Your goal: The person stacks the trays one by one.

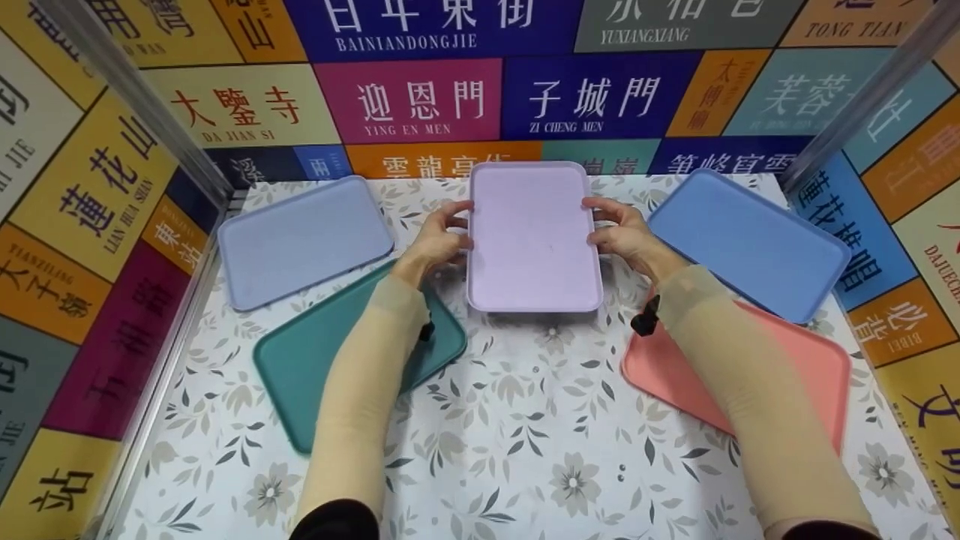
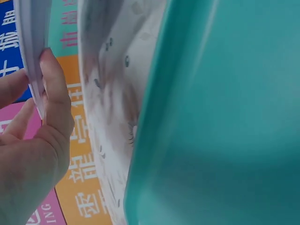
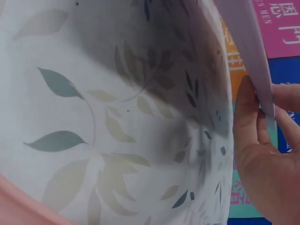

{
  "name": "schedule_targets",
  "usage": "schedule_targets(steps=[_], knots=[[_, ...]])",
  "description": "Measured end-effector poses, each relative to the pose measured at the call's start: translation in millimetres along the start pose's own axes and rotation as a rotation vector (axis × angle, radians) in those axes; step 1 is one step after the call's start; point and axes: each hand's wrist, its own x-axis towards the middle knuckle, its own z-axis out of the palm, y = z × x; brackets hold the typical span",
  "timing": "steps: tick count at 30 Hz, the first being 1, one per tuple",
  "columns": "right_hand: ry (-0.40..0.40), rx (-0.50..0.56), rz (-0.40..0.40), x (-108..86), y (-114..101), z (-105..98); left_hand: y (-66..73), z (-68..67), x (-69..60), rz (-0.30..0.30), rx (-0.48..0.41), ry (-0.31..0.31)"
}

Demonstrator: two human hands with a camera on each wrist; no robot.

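Both hands hold a light purple rectangular tray (image 1: 534,240) above the patterned tablecloth, at the back middle of the table. My left hand (image 1: 437,238) pinches its left edge between thumb and fingers. The right hand (image 1: 626,234) pinches the opposite edge in the same way. In the left wrist view the left hand (image 2: 40,140) grips the rim of the purple tray (image 2: 33,47). The right wrist view shows the right hand (image 3: 267,150) with fingers on either side of the tray's edge (image 3: 255,61).
A pale blue-grey tray (image 1: 304,240) lies back left, a green tray (image 1: 322,360) in front of it under the left arm. To the right are a blue tray (image 1: 750,240) and a pink tray (image 1: 802,360). Panels with lettering (image 1: 409,97) wall the table's back and sides.
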Motion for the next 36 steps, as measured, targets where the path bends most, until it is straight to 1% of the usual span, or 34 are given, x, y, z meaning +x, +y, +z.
schedule_targets(steps=[5, 10, 12, 14, 17, 19, 21, 22, 25, 27, 29, 30, 31, 33, 36], knots=[[0.049, -0.166, 0.01, 8.6, 6, 4, -0.8, 7.9, 5.7, -0.05, 0.126, 0.03], [0.09, -0.333, -0.046, 14.0, 12, 8, 0.0, 11.1, 8.9, -0.089, 0.186, 0.016], [0.105, -0.385, -0.071, 15.1, 14, 9, -2.0, 11.4, 12.9, -0.081, 0.215, 0.015], [0.118, -0.428, -0.085, 15.7, 15, 11, -7.2, 11.2, 21.2, -0.07, 0.261, 0.024], [0.121, -0.48, -0.087, 16.7, 15, 13, -29.4, 8.6, 49.7, -0.044, 0.385, 0.054], [0.12, -0.514, -0.087, 17.9, 15, 14, -43.3, 7.2, 67.3, -0.044, 0.463, 0.065], [0.116, -0.545, -0.09, 19.3, 16, 15, -55.3, 6.6, 81.4, -0.035, 0.527, 0.074], [0.114, -0.558, -0.093, 19.9, 16, 15, -57.6, 6.6, 84.3, -0.036, 0.542, 0.073], [0.118, -0.59, -0.099, 20.6, 17, 15, -59.9, 7.5, 86.9, -0.049, 0.571, 0.076], [0.129, -0.606, -0.096, 20.5, 17, 15, -59.1, 8.3, 86.7, -0.07, 0.583, 0.079], [0.144, -0.623, -0.089, 20.1, 17, 15, -54.9, 10.1, 83.1, -0.092, 0.589, 0.086], [0.152, -0.63, -0.085, 20.0, 17, 16, -46.8, 11.0, 76.5, -0.11, 0.585, 0.086], [0.159, -0.634, -0.082, 20.1, 18, 16, -43.2, 12.0, 72.8, -0.116, 0.58, 0.089], [0.173, -0.641, -0.072, 21.0, 18, 17, -38.6, 13.6, 67.0, -0.109, 0.577, 0.104], [0.187, -0.65, -0.056, 21.7, 19, 17, -39.2, 15.5, 64.9, -0.077, 0.596, 0.125]])
